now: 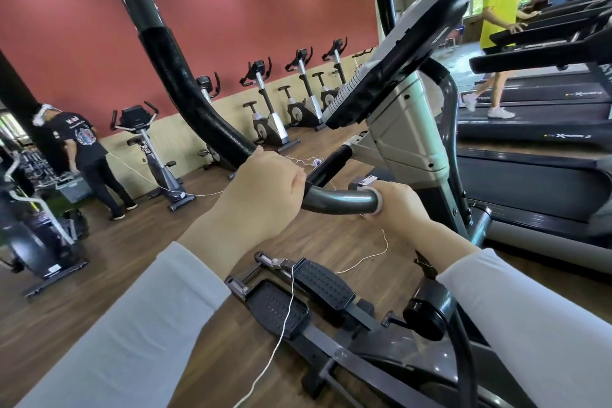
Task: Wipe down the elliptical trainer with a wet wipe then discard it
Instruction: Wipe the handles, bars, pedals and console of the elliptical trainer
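The elliptical trainer fills the middle of the head view, with a grey console [402,53] tilted above a curved grey handlebar [341,200]. My left hand [265,189] grips the handlebar where it meets the long black padded arm [185,83]. My right hand [399,205] wraps the same bar further right, with a white wet wipe [380,205] pressed between palm and metal; only its edge shows. Both black pedals [298,295] lie below my arms.
A row of exercise bikes [268,103] lines the red wall. A person in a dark shirt [89,156] stands at left. A person in a yellow shirt [500,10] walks on a treadmill [536,116] at right. A thin white cable [288,301] trails over the pedals and wood floor.
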`<state>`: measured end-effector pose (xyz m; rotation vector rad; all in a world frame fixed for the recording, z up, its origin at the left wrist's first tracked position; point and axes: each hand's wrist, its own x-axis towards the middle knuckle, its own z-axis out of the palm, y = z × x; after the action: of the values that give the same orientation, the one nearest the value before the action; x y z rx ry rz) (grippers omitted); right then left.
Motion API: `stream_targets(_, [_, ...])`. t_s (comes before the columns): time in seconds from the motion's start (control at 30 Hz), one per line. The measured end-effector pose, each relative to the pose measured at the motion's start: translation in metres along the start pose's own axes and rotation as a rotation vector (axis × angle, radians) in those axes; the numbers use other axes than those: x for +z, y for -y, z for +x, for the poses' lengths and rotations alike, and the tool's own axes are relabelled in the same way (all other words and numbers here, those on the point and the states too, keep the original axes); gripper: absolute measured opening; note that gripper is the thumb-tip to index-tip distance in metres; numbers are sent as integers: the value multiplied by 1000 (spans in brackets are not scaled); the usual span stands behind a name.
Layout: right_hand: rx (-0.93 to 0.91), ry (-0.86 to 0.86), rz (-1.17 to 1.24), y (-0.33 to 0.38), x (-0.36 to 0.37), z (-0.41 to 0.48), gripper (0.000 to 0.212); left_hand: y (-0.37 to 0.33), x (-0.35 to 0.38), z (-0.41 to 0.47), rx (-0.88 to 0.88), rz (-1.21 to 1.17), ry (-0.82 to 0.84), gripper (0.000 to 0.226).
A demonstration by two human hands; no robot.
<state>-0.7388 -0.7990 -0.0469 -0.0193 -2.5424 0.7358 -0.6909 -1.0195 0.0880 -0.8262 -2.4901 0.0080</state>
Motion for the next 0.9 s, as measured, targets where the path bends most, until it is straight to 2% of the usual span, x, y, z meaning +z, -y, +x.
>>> stream_targets(0.1, [99, 22, 11, -12, 1, 2, 7, 0, 0, 0, -6, 2, 1, 34])
stream_targets(0.2, [98, 53, -56, -11, 1, 6, 4, -1, 0, 0, 0, -4, -4, 36])
stream_targets(0.33, [-43, 102, -110, 15, -9, 2, 12, -2, 1, 0, -11, 17, -4, 37])
stream_targets(0.47, [-199, 72, -34, 58, -17, -7, 9, -4, 0, 1, -19, 11, -5, 36])
stream_targets(0.67, [-264, 15, 83, 62, -14, -11, 17, -6, 2, 1, -33, 37, -10, 36])
stream_targets(0.9, [-125, 14, 5, 27, -10, -5, 5, -10, 5, 3, -85, 63, -27, 36])
